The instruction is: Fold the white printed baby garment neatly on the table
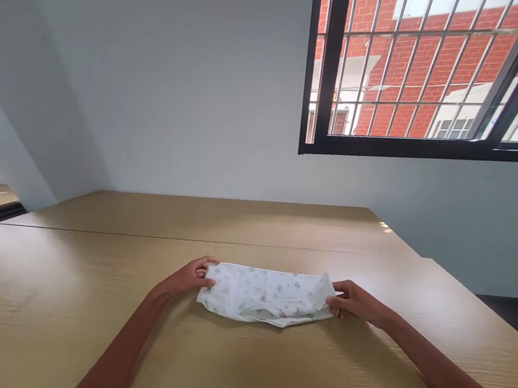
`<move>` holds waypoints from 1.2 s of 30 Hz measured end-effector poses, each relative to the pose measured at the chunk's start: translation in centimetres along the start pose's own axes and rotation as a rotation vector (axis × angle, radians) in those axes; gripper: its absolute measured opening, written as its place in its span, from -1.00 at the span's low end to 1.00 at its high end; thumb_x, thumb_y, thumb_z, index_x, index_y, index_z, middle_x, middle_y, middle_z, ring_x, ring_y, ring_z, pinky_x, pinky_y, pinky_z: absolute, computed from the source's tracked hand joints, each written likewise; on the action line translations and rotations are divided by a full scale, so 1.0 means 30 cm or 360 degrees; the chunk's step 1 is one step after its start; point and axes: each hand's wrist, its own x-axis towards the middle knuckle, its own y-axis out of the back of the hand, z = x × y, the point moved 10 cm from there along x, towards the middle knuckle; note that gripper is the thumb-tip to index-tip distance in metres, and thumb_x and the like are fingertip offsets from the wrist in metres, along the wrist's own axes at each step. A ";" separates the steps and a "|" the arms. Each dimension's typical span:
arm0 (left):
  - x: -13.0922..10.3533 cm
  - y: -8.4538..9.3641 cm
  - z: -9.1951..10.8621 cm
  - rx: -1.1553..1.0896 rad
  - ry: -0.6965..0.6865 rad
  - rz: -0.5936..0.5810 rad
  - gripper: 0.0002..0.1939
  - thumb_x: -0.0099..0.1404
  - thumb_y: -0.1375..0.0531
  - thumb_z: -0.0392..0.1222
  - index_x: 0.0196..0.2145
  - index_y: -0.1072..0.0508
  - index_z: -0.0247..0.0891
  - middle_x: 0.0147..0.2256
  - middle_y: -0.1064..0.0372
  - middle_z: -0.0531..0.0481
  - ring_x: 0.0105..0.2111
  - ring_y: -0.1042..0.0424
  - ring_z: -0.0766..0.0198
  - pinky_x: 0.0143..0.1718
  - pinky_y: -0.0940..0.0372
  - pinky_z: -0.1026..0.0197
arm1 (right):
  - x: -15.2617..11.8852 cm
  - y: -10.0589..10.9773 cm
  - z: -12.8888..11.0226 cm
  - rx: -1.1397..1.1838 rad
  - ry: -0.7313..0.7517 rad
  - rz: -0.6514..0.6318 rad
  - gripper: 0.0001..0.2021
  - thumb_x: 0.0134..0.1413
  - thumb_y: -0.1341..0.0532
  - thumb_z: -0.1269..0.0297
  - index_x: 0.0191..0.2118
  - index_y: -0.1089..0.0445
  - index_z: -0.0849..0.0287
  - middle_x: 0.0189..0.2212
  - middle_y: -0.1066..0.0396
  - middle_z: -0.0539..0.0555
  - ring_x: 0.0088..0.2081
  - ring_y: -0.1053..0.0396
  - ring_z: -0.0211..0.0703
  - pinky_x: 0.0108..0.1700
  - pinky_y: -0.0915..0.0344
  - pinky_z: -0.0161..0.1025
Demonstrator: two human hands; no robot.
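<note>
A white cloth (pixel 264 291) with a small grey and pink print lies folded into a wide strip on the wooden table. Its lower edge is uneven, with a loose fold towards the right. My left hand (pixel 190 276) pinches the left end, thumb on top and fingers at the far side. At the opposite end, my right hand (pixel 350 301) is closed on the right edge, where a corner of fabric sticks up. What kind of cloth item it is, I cannot tell.
The light wooden table (pixel 80 297) has a seam running across it beyond the cloth. Behind it stands a grey-white wall (pixel 196 95). A black-framed window (pixel 322 68) with metal bars is at upper right.
</note>
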 end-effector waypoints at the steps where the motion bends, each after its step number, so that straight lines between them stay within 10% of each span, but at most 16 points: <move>1: -0.012 -0.005 -0.006 -0.0037 0.0021 -0.0047 -0.29 0.04 -0.34 0.00 0.09 -0.23 -0.31 0.01 -0.33 -0.23 -0.01 -0.36 0.03 -0.03 -0.29 0.11 | -0.001 0.003 0.008 -0.0043 -0.0019 0.0006 -0.63 0.03 -0.26 -0.04 -0.26 -0.48 0.22 -0.48 -0.40 0.03 -0.42 -0.33 -0.19 -0.39 -0.27 -0.30; 10: -0.060 -0.053 0.063 0.0443 -0.0099 -0.0181 -0.59 0.17 -0.18 0.09 -0.13 -0.47 -0.23 -0.36 -0.30 0.02 -0.40 -0.23 0.24 -0.37 -0.15 0.27 | -0.015 0.076 0.063 0.0118 -0.0127 0.0442 -0.55 0.02 -0.23 -0.13 -0.54 -0.34 0.20 -0.65 -0.20 -0.08 -0.57 -0.10 -0.32 -0.49 -0.05 -0.34; 15: -0.065 -0.063 0.045 0.0518 -0.0079 -0.0276 -0.60 0.21 -0.11 0.10 -0.18 -0.51 -0.22 -0.37 -0.24 0.02 -0.46 -0.11 0.27 -0.41 -0.04 0.29 | -0.016 0.069 0.078 0.0342 -0.0204 0.0332 -0.54 -0.05 -0.26 -0.17 -0.52 -0.39 0.20 -0.54 -0.31 0.02 -0.48 -0.20 -0.24 -0.39 -0.17 -0.29; 21: -0.069 -0.061 0.037 0.0510 -0.0047 -0.0311 -0.54 0.16 -0.17 0.07 -0.06 -0.47 -0.23 -0.37 -0.21 0.04 -0.43 -0.11 0.28 -0.38 -0.06 0.31 | -0.047 0.101 0.119 -0.0151 -0.0300 0.0271 -0.42 0.02 -0.22 -0.15 -0.69 0.01 0.14 -0.70 0.15 -0.14 -0.60 0.26 -0.34 -0.51 0.27 -0.26; 27: -0.080 -0.062 0.019 0.0685 -0.0084 -0.0415 -0.43 0.10 -0.25 0.09 0.04 -0.44 -0.18 -0.29 -0.26 0.00 -0.43 -0.19 0.27 -0.38 -0.14 0.29 | -0.017 0.107 0.161 -0.0298 -0.0255 0.0270 -0.47 -0.03 -0.27 -0.05 -0.66 0.05 0.12 -0.69 0.06 -0.10 -0.60 0.15 -0.30 -0.51 0.25 -0.25; 32: -0.090 -0.013 0.069 0.1131 -0.0244 0.0035 -0.55 0.05 -0.33 -0.04 -0.07 -0.51 -0.16 0.20 0.03 -0.17 0.10 -0.16 -0.11 0.04 -0.20 0.02 | -0.033 0.123 0.017 -0.0971 0.0045 0.0668 -0.71 -0.13 -0.30 0.11 -0.54 -0.17 0.09 -0.51 -0.31 0.03 -0.48 -0.24 -0.12 -0.47 -0.14 -0.25; 36: -0.086 -0.187 0.136 0.1211 -0.0575 -0.0052 -0.44 0.13 -0.29 0.04 0.09 -0.37 -0.11 0.28 0.07 -0.13 0.27 0.03 -0.10 0.20 -0.09 -0.03 | -0.062 0.006 -0.187 -0.1286 0.0510 0.0868 -0.82 0.04 -0.19 0.19 -0.22 -0.29 0.09 -0.07 -0.34 0.19 -0.05 -0.32 0.08 -0.14 -0.35 -0.04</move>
